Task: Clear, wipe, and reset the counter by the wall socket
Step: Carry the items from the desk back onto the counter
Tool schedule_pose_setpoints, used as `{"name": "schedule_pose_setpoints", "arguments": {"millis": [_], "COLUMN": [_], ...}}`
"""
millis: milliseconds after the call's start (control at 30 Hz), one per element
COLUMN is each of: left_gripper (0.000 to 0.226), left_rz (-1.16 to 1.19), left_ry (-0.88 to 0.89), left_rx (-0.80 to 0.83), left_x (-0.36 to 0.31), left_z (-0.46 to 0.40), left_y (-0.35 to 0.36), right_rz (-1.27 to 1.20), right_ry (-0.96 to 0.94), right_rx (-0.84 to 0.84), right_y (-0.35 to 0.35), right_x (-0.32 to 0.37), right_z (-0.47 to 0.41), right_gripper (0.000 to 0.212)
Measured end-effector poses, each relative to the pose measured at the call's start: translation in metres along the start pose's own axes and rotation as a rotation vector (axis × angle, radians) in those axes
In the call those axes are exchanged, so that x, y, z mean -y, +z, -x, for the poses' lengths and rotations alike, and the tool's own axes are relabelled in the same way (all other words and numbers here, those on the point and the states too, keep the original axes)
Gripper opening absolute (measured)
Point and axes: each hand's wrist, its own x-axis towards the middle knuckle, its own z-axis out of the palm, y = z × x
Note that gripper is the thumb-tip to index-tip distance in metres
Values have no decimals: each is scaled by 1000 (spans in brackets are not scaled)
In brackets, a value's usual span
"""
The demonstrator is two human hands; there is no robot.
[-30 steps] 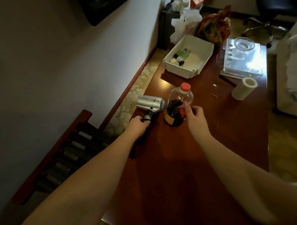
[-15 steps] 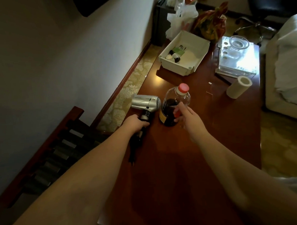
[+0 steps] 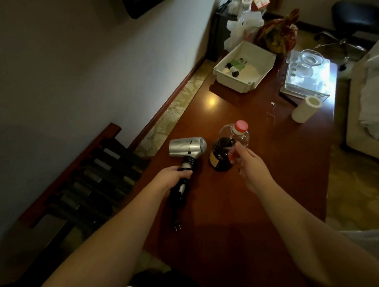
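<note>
While the dark red-brown polished wooden desk [image 3: 241,206] carries everything here, the nearest piece is the black two-pin plug [image 3: 177,227] with its cord, lying loose on the wood. Just beyond it, the left hand [image 3: 169,180] is curled round the black handle of the silver hair dryer [image 3: 187,148]; that grip is closed firmly on the handle. The dryer looks light and rigid, and the handle is the sensible place to hold, though the trailing cord may drag.

Just beside it stands the clear plastic bottle of dark liquid with a red cap [image 3: 230,149], upright and roughly half full. It is likely heavy low down, smooth and a little slippery. The right hand [image 3: 250,169] has loosely bent fingers at the bottle's side; whether they touch it I cannot tell. Taking it round the waist seems best.

Farther off sit a white plastic tray [image 3: 244,84] and a white paper roll [image 3: 305,109].
</note>
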Motion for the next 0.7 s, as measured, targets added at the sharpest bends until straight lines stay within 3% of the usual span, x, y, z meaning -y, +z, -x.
{"name": "schedule_pose_setpoints", "arguments": {"millis": [200,400,533,700], "left_gripper": [41,36,48,32], "left_rz": [224,372,482,605], "left_ry": [24,129,192,243], "left_rx": [-37,-177,-240,-361], "left_x": [61,120,158,205], "left_z": [59,129,178,240], "left_y": [-7,-19,-31,-44], "right_rz": [43,86,167,270], "right_ry": [26,43,58,88], "right_rx": [75,176,278,428], "right_y": [-4,-1,16,57], "right_x": [-17,-30,-36,-38], "right_z": [46,98,133,178], "right_gripper": [39,37,33,36]}}
